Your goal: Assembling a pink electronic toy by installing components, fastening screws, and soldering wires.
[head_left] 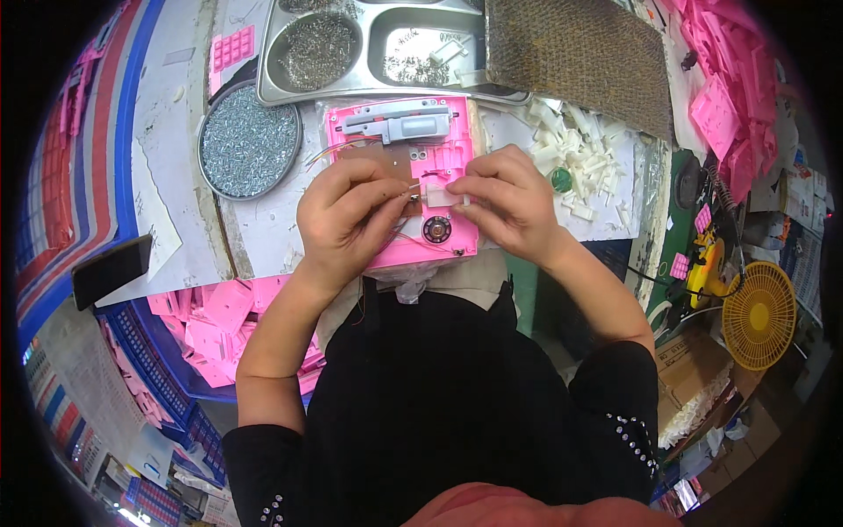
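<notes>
A pink plastic housing (pixel 382 255) lies before me with a grey plastic mechanism (pixel 420 128) along its far side, a brown board (pixel 378 161), thin wires and a round black speaker (pixel 436 230). My right hand (pixel 509 198) pinches a small white plastic part (pixel 439 197) over the right half of the housing. Just left of it, my left hand (pixel 351 215) has its thumb and fingertips pressed together near the part's edge. A thin, light wire-like piece shows at those fingertips, but I cannot make out exactly what they hold.
A round dish of small screws (pixel 249 140) stands left. Behind is a metal compartment tray (pixel 399 92) with small metal parts. White plastic pieces (pixel 584 162) are heaped right, below a brown textured panel (pixel 575 61). Pink parts (pixel 224 321) fill a lower-left bin; a yellow fan (pixel 760 314) stands far right.
</notes>
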The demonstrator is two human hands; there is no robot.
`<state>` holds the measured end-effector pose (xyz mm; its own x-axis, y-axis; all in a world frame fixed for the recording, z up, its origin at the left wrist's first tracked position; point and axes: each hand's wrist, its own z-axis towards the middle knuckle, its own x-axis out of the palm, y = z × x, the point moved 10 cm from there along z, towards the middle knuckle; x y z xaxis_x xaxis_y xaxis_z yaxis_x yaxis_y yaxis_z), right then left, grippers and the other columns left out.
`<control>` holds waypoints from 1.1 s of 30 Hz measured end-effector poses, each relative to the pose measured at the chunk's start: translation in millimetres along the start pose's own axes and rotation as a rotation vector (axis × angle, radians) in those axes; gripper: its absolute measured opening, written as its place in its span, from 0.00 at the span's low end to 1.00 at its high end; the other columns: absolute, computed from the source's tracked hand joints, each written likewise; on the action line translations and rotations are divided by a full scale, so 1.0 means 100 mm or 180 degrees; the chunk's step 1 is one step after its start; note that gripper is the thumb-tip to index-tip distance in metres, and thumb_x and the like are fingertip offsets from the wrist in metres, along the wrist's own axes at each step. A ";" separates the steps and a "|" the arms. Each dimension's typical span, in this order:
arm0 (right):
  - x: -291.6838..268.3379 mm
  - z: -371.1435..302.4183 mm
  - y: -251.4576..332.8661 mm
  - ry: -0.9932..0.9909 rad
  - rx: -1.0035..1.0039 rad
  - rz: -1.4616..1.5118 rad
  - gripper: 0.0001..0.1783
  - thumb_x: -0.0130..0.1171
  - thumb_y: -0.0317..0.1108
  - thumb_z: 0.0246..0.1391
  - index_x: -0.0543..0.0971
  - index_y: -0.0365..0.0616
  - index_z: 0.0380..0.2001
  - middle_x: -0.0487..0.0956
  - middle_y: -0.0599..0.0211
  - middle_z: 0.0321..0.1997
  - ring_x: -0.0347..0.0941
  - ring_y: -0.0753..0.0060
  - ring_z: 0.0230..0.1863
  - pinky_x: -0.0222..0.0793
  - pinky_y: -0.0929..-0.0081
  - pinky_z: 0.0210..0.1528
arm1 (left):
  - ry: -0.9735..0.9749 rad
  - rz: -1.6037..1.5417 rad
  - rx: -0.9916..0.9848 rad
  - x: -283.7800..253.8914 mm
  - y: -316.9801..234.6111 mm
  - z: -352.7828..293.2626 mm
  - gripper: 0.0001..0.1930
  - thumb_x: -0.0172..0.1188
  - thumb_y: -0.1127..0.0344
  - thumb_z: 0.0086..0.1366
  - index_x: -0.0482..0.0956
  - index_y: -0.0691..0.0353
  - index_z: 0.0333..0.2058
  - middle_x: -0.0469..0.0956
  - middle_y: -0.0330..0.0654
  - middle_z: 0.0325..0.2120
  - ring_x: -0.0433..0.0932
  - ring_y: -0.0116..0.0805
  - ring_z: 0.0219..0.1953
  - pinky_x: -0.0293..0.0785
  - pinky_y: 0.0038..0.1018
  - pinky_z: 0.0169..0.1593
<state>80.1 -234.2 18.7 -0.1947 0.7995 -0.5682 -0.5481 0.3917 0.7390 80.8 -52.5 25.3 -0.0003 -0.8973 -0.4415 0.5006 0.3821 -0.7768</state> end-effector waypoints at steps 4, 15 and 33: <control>0.06 0.06 0.11 0.0313 -0.0026 -0.0597 0.18 0.73 0.32 0.44 0.85 0.48 0.41 0.80 0.67 0.41 0.73 0.60 0.42 0.67 0.65 0.44 | 0.0514 0.0240 0.0743 0.14 -0.25 0.10 0.13 0.73 0.74 0.48 0.83 0.61 0.35 0.82 0.41 0.37 0.81 0.41 0.37 0.76 0.33 0.36; -1.82 -0.99 -0.74 -0.1241 0.2187 -0.1587 0.09 0.65 0.31 0.52 0.86 0.40 0.35 0.83 0.58 0.35 0.81 0.60 0.36 0.76 0.68 0.40 | 0.1591 0.0467 0.1040 0.40 -0.33 0.09 0.11 0.71 0.72 0.51 0.79 0.61 0.33 0.83 0.40 0.42 0.79 0.44 0.43 0.76 0.38 0.45; -2.17 -1.18 -0.87 -0.1221 0.2707 -0.2138 0.17 0.69 0.43 0.49 0.87 0.43 0.37 0.83 0.60 0.24 0.81 0.55 0.28 0.75 0.63 0.35 | 0.1273 -0.0181 0.0240 0.35 -0.53 0.37 0.11 0.68 0.75 0.53 0.81 0.64 0.37 0.81 0.43 0.34 0.77 0.38 0.35 0.75 0.30 0.39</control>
<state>74.2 -495.0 34.9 0.2695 0.3418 -0.9003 0.3073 0.8555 0.4168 86.0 -112.6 67.5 -0.3589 -0.7540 -0.5501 0.5522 0.3036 -0.7764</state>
